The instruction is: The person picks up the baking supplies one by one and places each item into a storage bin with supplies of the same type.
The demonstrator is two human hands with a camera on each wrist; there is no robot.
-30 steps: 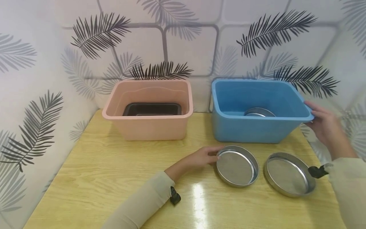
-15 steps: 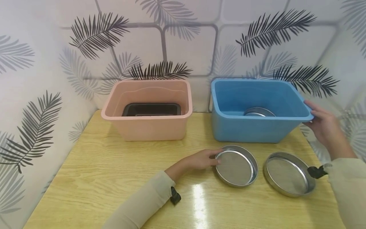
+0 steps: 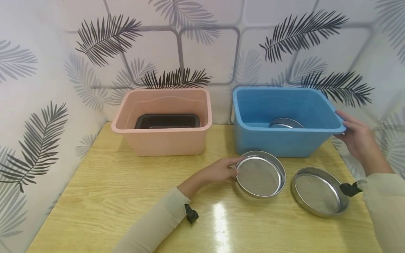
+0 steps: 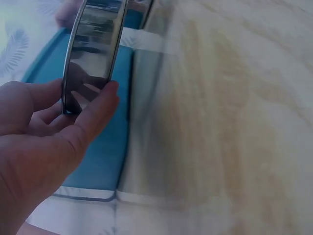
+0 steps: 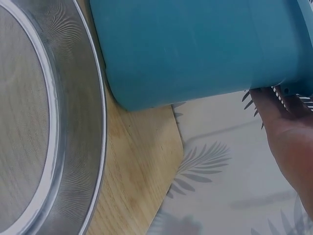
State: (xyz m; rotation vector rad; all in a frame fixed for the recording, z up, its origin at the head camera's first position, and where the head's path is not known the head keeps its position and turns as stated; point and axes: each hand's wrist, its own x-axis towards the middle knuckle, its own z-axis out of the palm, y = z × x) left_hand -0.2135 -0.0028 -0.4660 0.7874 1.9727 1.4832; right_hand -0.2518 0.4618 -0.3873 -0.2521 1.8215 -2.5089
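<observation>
My left hand (image 3: 219, 170) pinches the left edge of a round metal sieve (image 3: 259, 177), thumb on one side and fingers on the other. In the left wrist view the sieve's shiny side wall (image 4: 95, 44) stands between thumb and fingers, slightly above the table. My right hand (image 3: 359, 140) holds the right rim of the blue bin (image 3: 269, 142); in the right wrist view its fingertips are hidden under the rim. Another sieve (image 3: 316, 195) lies on the table at the right, its mesh (image 5: 19, 117) close to the right wrist camera. Inside the blue bin is a partly hidden round metal piece (image 3: 286, 123).
A pink bin (image 3: 171, 142) stands at the back left with a dark rectangular pan (image 3: 167, 120) in it. Both bins sit on a wood-grain table (image 3: 126, 196) near its back edge. Behind them rises a wall (image 3: 209, 52) with leaf prints.
My left hand has closed on the left sieve's rim and raised it a little, shifting it toward the blue bin. The right hand and the other sieve have stayed put.
</observation>
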